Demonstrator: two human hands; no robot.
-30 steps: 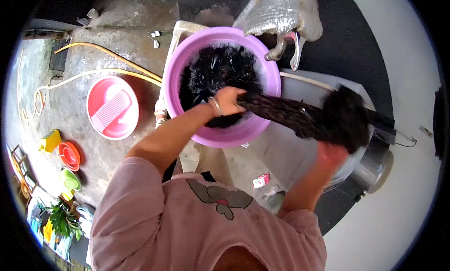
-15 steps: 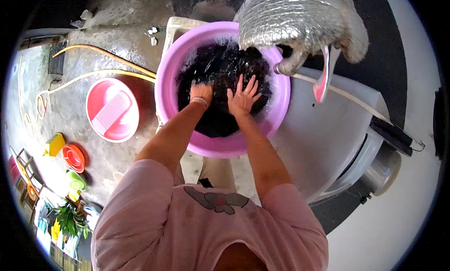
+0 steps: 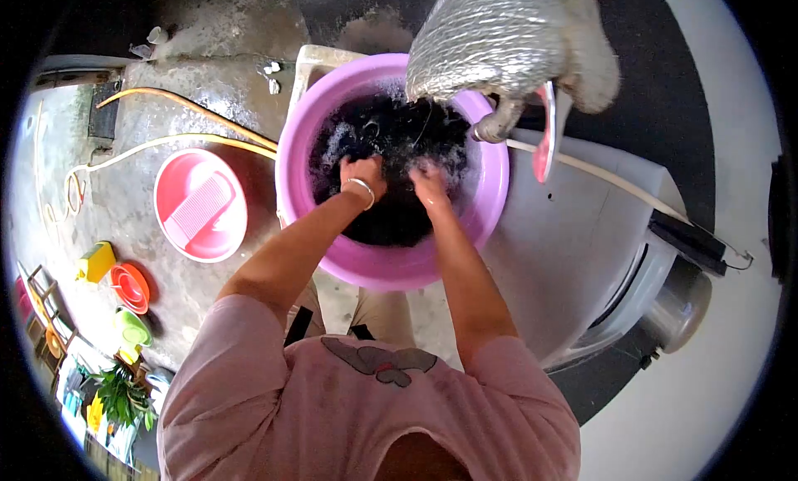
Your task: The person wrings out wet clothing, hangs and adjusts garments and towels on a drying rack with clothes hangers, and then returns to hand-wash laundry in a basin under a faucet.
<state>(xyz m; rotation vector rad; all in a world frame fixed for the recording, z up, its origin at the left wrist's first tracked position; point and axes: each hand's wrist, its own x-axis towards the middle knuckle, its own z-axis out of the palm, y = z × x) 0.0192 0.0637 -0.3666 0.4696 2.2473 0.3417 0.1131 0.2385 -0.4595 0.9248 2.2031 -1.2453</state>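
Observation:
A purple basin [image 3: 291, 152] holds dark wet cloth [image 3: 382, 223] in foamy water. My left hand [image 3: 363, 175], with a bracelet at the wrist, is down in the left half of the basin. Its fingers curl into the cloth, their tips hidden by fabric and water. On the right side, my right hand [image 3: 428, 183] is at the cloth's surface, its fingers smeared by motion, so their grip is unclear.
A foil-wrapped tap and pipe [image 3: 507, 53] overhang the basin's far right rim. To the right stands a grey washing machine [image 3: 573, 240]. A pink basin [image 3: 158, 200] with a washboard [image 3: 199, 208] and a yellow hose [image 3: 191, 138] lie on the wet floor at left.
Both hands have shifted in the cloth. My right hand, spread flat before, has drawn its fingers in and is blurred. My left hand has turned and curled, and the water is more stirred.

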